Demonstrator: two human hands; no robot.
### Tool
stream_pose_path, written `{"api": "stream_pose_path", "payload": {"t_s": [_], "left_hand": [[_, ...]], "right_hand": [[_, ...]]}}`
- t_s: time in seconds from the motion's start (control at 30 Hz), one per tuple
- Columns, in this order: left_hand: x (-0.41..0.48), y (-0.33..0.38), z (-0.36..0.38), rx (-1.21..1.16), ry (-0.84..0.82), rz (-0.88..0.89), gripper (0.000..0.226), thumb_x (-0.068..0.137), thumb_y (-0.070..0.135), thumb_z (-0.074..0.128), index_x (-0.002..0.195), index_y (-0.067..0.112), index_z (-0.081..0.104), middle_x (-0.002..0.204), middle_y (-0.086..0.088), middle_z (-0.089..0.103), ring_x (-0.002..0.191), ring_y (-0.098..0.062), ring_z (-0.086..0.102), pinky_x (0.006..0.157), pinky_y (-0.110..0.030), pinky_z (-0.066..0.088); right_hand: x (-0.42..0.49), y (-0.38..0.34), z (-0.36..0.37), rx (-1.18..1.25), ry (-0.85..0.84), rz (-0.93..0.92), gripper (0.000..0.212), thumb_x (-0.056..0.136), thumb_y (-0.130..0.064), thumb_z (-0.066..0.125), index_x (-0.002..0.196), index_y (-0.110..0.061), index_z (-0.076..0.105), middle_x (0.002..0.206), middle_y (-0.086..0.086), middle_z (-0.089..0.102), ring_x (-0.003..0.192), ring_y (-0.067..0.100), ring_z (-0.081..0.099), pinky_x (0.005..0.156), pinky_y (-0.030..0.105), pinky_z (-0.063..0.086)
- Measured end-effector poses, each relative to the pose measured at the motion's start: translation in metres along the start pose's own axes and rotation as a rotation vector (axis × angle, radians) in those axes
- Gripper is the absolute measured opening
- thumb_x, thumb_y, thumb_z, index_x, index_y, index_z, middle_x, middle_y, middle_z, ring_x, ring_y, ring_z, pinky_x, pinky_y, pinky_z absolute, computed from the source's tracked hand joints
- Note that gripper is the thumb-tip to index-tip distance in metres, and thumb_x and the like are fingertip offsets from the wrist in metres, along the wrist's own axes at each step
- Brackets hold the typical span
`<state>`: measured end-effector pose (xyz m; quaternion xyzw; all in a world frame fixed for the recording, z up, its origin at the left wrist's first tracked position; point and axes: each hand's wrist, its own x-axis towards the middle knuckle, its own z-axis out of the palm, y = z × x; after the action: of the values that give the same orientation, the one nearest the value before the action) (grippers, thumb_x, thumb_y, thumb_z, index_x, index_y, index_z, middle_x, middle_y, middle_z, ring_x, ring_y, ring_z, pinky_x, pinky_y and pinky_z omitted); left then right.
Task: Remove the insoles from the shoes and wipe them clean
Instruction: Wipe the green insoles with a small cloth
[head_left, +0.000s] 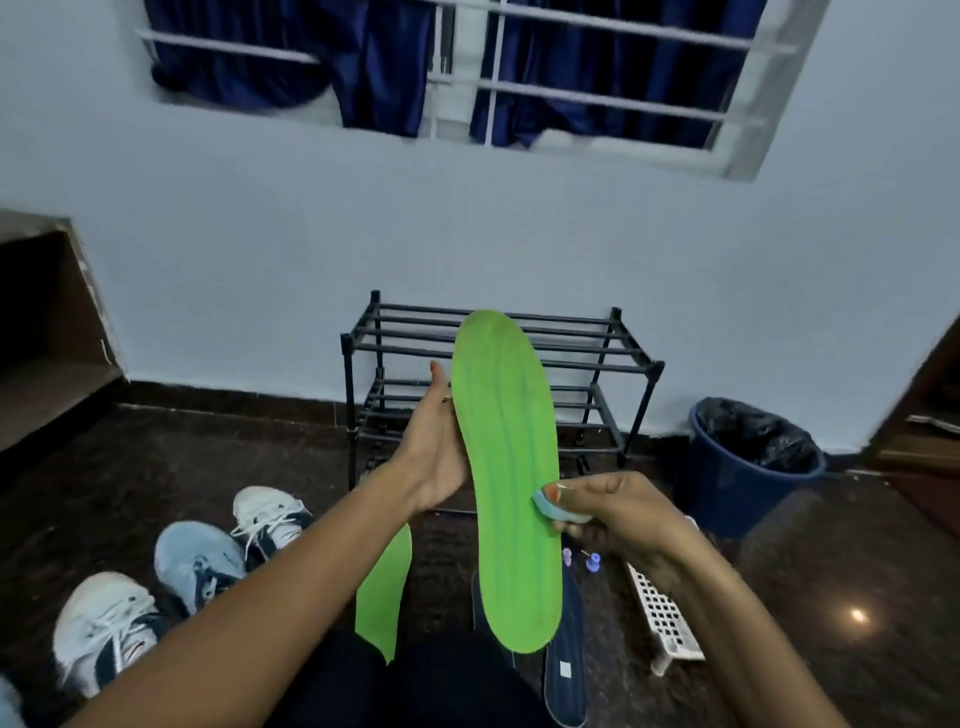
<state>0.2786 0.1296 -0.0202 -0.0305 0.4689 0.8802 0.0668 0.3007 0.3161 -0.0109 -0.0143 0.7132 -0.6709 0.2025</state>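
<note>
My left hand (434, 449) holds a long bright green insole (506, 467) upright in front of me, fingers behind it and thumb raised along its left edge. My right hand (618, 514) pinches a small light blue cloth or sponge (553, 506) and presses it against the insole's right edge near the middle. A second green insole (382, 597) lies on the floor below my left forearm. A dark blue insole (566, 670) lies under the held one. Two white sneakers (101, 629) (270, 514) and a light blue shoe (197, 561) sit on the floor at left.
A black two-tier shoe rack (498, 384) stands against the pale wall ahead. A blue bin with a black liner (748, 462) is at right. A white perforated basket (662, 618) lies on the dark floor beside my right arm, with small blue-capped items (592, 561) near it.
</note>
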Motion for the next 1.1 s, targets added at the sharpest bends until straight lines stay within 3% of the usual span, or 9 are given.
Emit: {"api": "stream_pose_path", "payload": {"t_s": [0.1,0.2,0.23,0.37,0.57,0.7,0.87,1.0,1.1], "left_hand": [[-0.009,0.001,0.014,-0.088,-0.018,0.036,0.085,0.088,0.073,0.017,0.109,0.007,0.067,0.103,-0.016,0.071,0.088,-0.029,0.070,0.078,-0.042,0.052],[-0.014,-0.007,0.021,-0.191,-0.136,0.058,0.094,0.078,0.079,0.028,0.125,0.004,0.060,0.125,-0.022,0.061,0.110,-0.037,0.060,0.103,-0.059,0.038],[-0.016,-0.010,0.023,-0.218,-0.173,0.055,0.096,0.076,0.079,0.030,0.127,0.004,0.059,0.128,-0.022,0.059,0.113,-0.038,0.058,0.105,-0.063,0.034],[-0.021,-0.023,0.027,-0.310,-0.273,0.025,0.092,0.072,0.076,0.034,0.123,0.005,0.062,0.126,-0.017,0.061,0.111,-0.033,0.061,0.094,-0.063,0.041],[-0.025,-0.043,0.019,-0.381,-0.248,0.027,0.067,0.080,0.056,0.038,0.108,0.006,0.071,0.117,-0.015,0.064,0.103,-0.032,0.062,0.098,-0.061,0.038],[-0.025,-0.043,0.015,-0.389,-0.224,0.063,0.065,0.079,0.049,0.033,0.112,0.003,0.066,0.116,-0.016,0.065,0.104,-0.031,0.061,0.096,-0.058,0.041],[-0.021,-0.037,0.009,-0.393,-0.124,0.090,0.060,0.088,0.042,0.024,0.110,0.005,0.066,0.114,-0.018,0.066,0.098,-0.032,0.064,0.089,-0.044,0.047],[-0.023,-0.040,0.016,-0.317,-0.082,0.051,0.051,0.089,0.037,0.028,0.100,0.005,0.065,0.089,-0.017,0.069,0.073,-0.028,0.068,0.069,-0.034,0.054],[-0.022,-0.041,0.016,-0.338,-0.084,0.072,0.052,0.091,0.041,0.032,0.093,0.008,0.072,0.082,-0.014,0.071,0.068,-0.025,0.068,0.063,-0.030,0.055]], "right_hand": [[-0.027,-0.010,0.000,-0.021,-0.058,-0.002,0.015,0.081,-0.003,0.063,0.092,0.008,0.067,0.059,0.006,0.067,0.048,0.006,0.059,0.048,0.014,0.048],[-0.046,-0.007,0.001,-0.066,-0.090,0.006,0.016,0.082,-0.003,0.062,0.093,0.007,0.068,0.060,0.006,0.067,0.049,0.007,0.059,0.047,0.015,0.045],[-0.051,-0.005,0.002,-0.072,-0.095,0.009,0.015,0.082,-0.003,0.062,0.092,0.007,0.068,0.060,0.006,0.067,0.049,0.007,0.059,0.048,0.015,0.045],[-0.065,0.006,0.000,-0.082,-0.114,0.042,0.012,0.081,-0.002,0.062,0.088,0.005,0.069,0.061,0.007,0.067,0.050,0.008,0.059,0.050,0.016,0.046],[-0.076,0.009,-0.001,-0.241,-0.104,0.042,0.012,0.081,-0.008,0.064,0.088,0.001,0.070,0.063,0.003,0.068,0.053,0.005,0.060,0.050,0.014,0.045],[-0.069,-0.001,0.006,-0.463,0.062,-0.125,0.009,0.074,-0.012,0.072,0.082,-0.011,0.070,0.078,0.002,0.069,0.062,0.006,0.060,0.054,0.014,0.047],[-0.041,-0.013,0.024,-0.608,0.319,-0.376,0.022,0.076,-0.013,0.074,0.096,-0.009,0.067,0.093,0.001,0.063,0.082,0.014,0.058,0.070,0.025,0.048],[-0.013,-0.021,0.046,-0.400,0.315,-0.519,0.012,0.076,-0.015,0.073,0.086,-0.014,0.068,0.095,0.003,0.063,0.088,0.018,0.059,0.079,0.033,0.049],[0.006,-0.024,0.057,-0.270,0.351,-0.571,0.012,0.077,-0.013,0.073,0.085,-0.018,0.066,0.080,0.002,0.063,0.074,0.017,0.055,0.066,0.027,0.045]]}}
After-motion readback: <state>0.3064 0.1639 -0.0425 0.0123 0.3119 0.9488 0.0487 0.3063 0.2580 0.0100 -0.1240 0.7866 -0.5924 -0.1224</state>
